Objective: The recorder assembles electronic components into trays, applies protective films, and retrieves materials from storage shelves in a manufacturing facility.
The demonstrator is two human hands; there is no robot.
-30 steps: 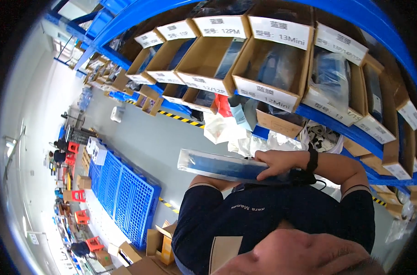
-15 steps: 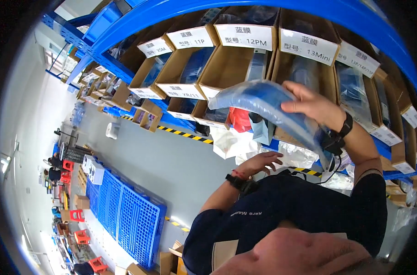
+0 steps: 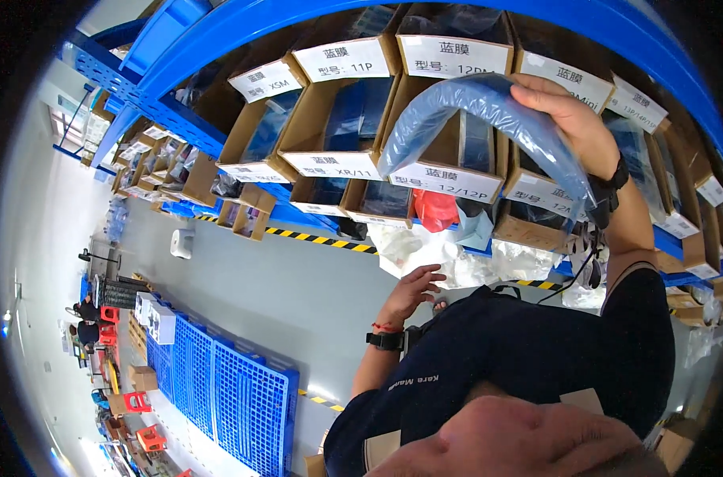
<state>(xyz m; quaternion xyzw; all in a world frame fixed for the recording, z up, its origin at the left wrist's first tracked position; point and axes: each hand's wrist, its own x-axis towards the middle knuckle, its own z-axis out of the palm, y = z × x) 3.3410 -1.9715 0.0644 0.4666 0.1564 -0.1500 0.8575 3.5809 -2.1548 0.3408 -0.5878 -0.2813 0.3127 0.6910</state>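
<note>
My right hand is closed on one end of a clear plastic bag of blue film sheets. The bag bends in an arch, its free end hanging down to the left. It hangs in front of a cardboard bin with a white label; inside that bin lies another bagged film pack. My left hand is low in front of my body, fingers loosely apart, with nothing in it. White plastic wrapping lies beyond the left hand.
Blue shelving carries rows of labelled cardboard bins, several with blue film packs. Red and pale blue bags hang below the bins. Blue pallets and a yellow-black floor stripe are to the left.
My right hand has lifted the bag higher, and it now arches more over the bins. My left hand has moved a little to the left. The view has shifted slightly.
</note>
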